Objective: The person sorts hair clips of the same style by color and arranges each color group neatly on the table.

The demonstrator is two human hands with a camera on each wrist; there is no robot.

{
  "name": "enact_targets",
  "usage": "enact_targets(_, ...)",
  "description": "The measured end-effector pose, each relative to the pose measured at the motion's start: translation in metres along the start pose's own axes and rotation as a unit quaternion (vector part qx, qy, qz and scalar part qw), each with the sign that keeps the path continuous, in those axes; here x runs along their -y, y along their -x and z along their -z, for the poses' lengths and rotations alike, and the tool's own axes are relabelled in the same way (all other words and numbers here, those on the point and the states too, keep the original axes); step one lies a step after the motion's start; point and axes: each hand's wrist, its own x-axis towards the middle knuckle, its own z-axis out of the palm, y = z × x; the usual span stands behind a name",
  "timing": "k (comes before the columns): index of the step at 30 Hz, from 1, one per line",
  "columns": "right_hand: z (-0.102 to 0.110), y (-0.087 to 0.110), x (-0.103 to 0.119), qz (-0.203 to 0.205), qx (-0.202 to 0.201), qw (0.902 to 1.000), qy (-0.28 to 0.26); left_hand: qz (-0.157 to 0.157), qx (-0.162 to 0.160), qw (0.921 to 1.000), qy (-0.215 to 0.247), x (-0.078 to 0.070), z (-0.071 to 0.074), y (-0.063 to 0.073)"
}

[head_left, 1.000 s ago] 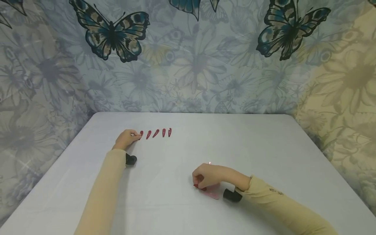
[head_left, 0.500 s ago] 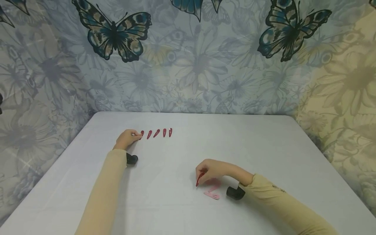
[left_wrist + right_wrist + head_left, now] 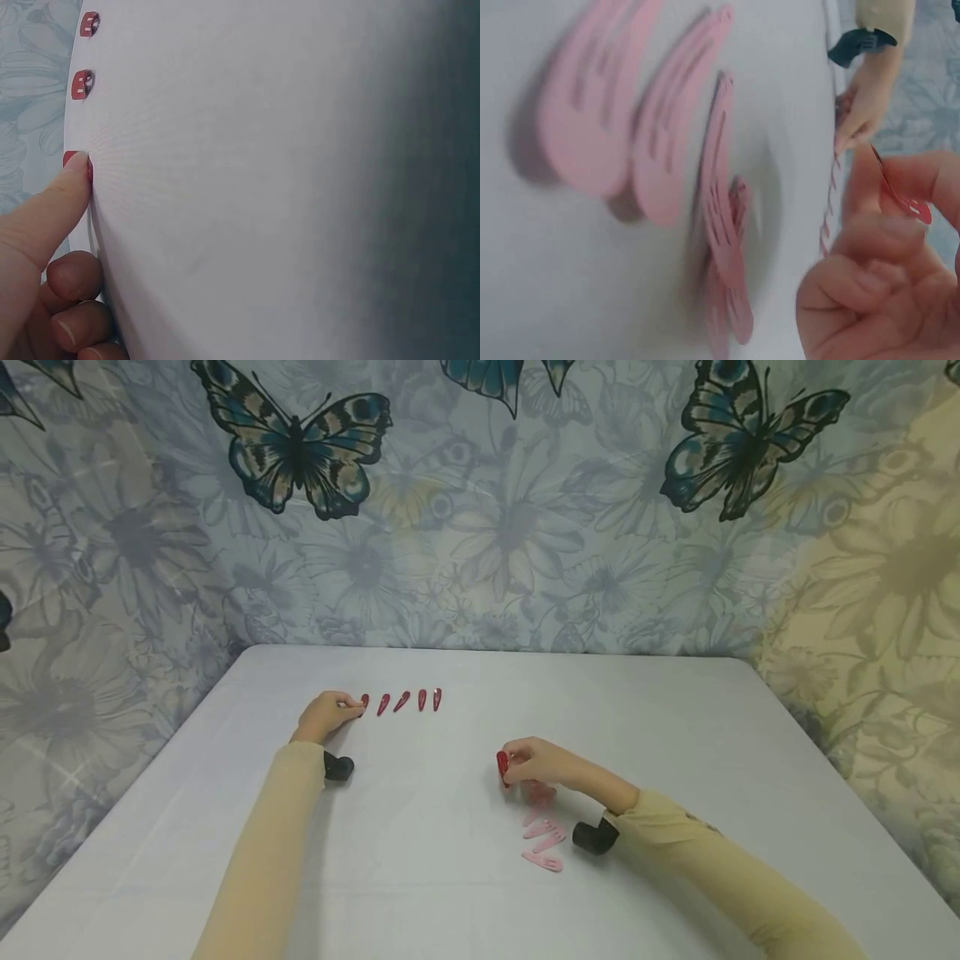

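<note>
Snap hair clips in red and pink lie on a white table. Far left, my left hand (image 3: 322, 714) holds the end red hair clip (image 3: 365, 700) on the tabletop; in the left wrist view the thumb lies over that clip's tip. Several more red clips (image 3: 402, 702) continue the row to its right. My right hand (image 3: 543, 762) pinches another red hair clip (image 3: 502, 766) between thumb and fingers, raised over the table in the right wrist view. Below that hand lie several pink hair clips (image 3: 542, 862), some overlapping each other; the nearer ones (image 3: 585, 142) lie side by side.
The white table (image 3: 420, 868) ends at a straight back edge, with a butterfly-and-flower patterned backdrop (image 3: 510, 552) behind it. A black wrist device (image 3: 595, 837) sits at my right cuff and another (image 3: 339, 767) at my left.
My right hand has lifted the red hair clip up and away from the pink clips, moving toward the back and uncovering more of them. My left hand stays on the end red clip.
</note>
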Motion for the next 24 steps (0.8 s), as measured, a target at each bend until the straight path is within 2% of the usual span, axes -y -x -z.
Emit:
enact_targets(4, 0.004, -0.014, 0.003, 0.007, -0.039, 0.9991, -0.017, 0.006, -0.004, 1.0000, 0.003, 0.005, -0.001, -0.001)
enact_targets(15, 0.010, -0.071, 0.014, -0.047, -0.130, 0.9875, -0.076, 0.010, -0.013, 0.9999, 0.005, 0.007, 0.001, 0.004)
enact_targets(19, 0.008, -0.096, 0.014, -0.071, -0.160, 0.9838, -0.039, 0.012, -0.010, 0.9998, 0.009, 0.007, 0.001, 0.007)
enact_targets(24, 0.010, -0.122, 0.011, -0.092, -0.202, 0.9742, 0.038, 0.011, -0.014, 0.9998, 0.011, 0.008, 0.001, 0.007)
